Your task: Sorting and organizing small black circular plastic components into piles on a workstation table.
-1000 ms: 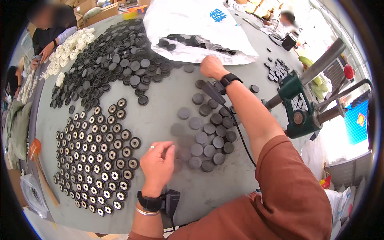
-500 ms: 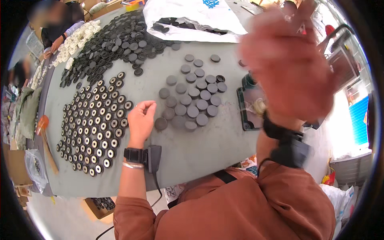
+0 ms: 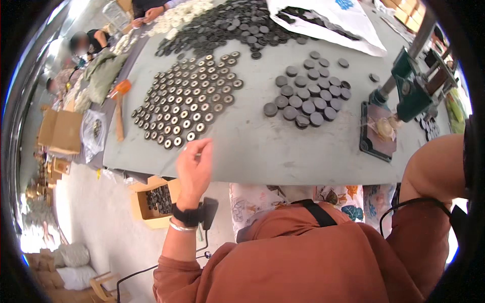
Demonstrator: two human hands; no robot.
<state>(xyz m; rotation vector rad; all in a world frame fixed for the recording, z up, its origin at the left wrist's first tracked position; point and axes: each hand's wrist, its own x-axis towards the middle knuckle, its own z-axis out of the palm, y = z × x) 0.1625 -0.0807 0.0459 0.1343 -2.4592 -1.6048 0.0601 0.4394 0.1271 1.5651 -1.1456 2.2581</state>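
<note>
My left hand point(image 3: 194, 169) is at the table's front edge, just below a cluster of black rings with shiny metal centres point(image 3: 176, 120). Its fingers are curled inward and somewhat blurred; whatever they may hold does not show. My right forearm point(image 3: 437, 164) runs off the right edge, so the right hand is out of sight. Between the two arms, a group of plain dark grey round caps point(image 3: 308, 107) lies spread on the grey table point(image 3: 242, 156). A green hand press point(image 3: 376, 132) stands to their right, with a pale round fitting point(image 3: 386, 129) on its base.
Behind the caps lies a large heap of black caps point(image 3: 227, 28) beside an opened white bag point(image 3: 371, 43). A mallet with an orange head point(image 3: 121, 88) rests at the left edge. Below the table sits a cardboard box of black parts point(image 3: 135, 204). Other people work at the far left.
The view has swung, bringing the press into full sight. My left hand has drawn back from beside the caps to the table's front edge. My right hand, raised before, has left the picture rightward.
</note>
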